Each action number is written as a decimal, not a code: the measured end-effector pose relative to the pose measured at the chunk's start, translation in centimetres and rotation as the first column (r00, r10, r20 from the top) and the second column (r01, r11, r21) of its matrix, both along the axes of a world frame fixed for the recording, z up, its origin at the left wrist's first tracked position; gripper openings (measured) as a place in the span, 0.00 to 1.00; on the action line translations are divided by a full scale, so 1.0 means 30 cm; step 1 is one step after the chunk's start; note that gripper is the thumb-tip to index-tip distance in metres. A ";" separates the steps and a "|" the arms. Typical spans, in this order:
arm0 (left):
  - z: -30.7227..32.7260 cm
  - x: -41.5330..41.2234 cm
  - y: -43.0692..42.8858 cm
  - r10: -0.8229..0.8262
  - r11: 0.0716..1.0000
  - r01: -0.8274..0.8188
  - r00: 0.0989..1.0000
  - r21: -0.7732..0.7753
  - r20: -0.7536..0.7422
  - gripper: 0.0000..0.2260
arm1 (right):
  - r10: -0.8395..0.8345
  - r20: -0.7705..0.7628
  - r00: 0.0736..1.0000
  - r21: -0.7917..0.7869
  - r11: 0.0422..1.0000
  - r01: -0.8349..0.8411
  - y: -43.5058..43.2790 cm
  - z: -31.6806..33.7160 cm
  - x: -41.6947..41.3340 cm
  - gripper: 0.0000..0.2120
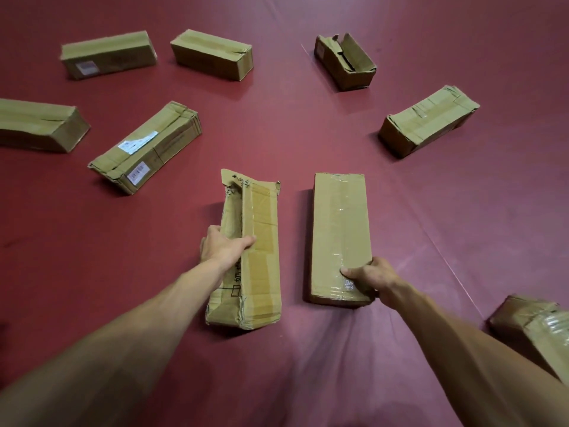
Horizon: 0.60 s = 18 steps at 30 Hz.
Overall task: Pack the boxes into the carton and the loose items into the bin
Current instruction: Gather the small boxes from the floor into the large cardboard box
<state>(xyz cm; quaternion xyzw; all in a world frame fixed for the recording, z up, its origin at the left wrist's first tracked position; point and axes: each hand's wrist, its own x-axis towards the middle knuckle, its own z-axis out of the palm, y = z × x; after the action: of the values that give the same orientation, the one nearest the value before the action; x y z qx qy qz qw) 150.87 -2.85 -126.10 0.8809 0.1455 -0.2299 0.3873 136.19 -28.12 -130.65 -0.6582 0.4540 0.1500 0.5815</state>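
Cardboard boxes lie scattered on a dark red covering (308, 134), and the two nearest sit side by side, lengthwise away from the person and a little apart. The left hand (220, 246) grips the torn box (261, 272) at its left long edge, about halfway along. Its thumb lies across the taped top and its fingers reach down the crumpled side. This box is ragged at both ends, with a flap standing up at the far end.

The right hand (369, 277) holds the sealed box (338, 229) at its near right corner, thumb pressed on the taped top and fingers curled round the right side. Both boxes rest flat on the covering.

Left of them and farther off lies a labelled box (147, 149) with white stickers on top and side, set at an angle. Beyond it, a long box (40, 124) runs off the left edge of view. At the back left sit two more, a stickered box (107, 53) and a split-top box (212, 53). At the back right an open box (345, 61) has its flaps up. Nearer on the right lies a taped box (428, 120), dented at the corners. A blurred box (535, 328) shows at the near right edge, beside the right forearm.
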 end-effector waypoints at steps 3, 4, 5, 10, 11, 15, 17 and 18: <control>0.026 -0.002 0.042 0.012 1.000 -0.012 1.000 -0.016 0.008 0.37 | 0.024 -0.051 0.998 0.043 0.999 -0.022 0.052 0.040 0.008 0.09; 0.042 -0.007 0.056 0.015 1.000 -0.015 1.000 -0.020 0.012 0.37 | 0.008 -0.046 0.999 0.082 0.997 -0.004 0.075 0.062 0.009 0.12; 0.065 -0.015 0.071 0.023 0.999 -0.023 1.000 -0.022 0.014 0.37 | -0.028 -0.031 0.999 0.120 0.992 0.031 0.104 0.091 0.009 0.16; 0.326 -0.098 0.176 0.094 0.995 -0.094 0.995 -0.022 0.012 0.38 | -0.041 0.009 0.999 0.028 0.999 0.041 0.278 0.333 -0.009 0.40; 0.410 -0.117 0.209 0.109 0.994 -0.109 0.994 -0.022 0.014 0.37 | -0.038 0.008 0.999 -0.017 0.999 0.038 0.316 0.406 -0.017 0.45; 0.783 -0.158 0.371 0.170 0.985 -0.170 0.985 -0.009 0.013 0.35 | -0.068 -0.002 0.998 -0.099 0.993 0.067 0.473 0.780 -0.041 0.44; 0.977 -0.163 0.460 0.204 0.979 -0.204 0.979 0.002 -0.021 0.35 | -0.079 -0.036 0.996 -0.113 0.991 0.074 0.555 0.998 -0.064 0.44; 1.076 -0.168 0.504 0.221 0.975 -0.221 0.974 0.004 -0.049 0.35 | -0.091 -0.042 0.995 -0.097 0.991 0.087 0.597 1.108 -0.082 0.41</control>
<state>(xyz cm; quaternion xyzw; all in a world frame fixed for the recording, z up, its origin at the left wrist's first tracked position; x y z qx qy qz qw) 145.85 12.27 -93.83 0.8531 0.2520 -0.2074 0.4072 133.73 -10.21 -97.42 -0.6606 0.5029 0.1173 0.5449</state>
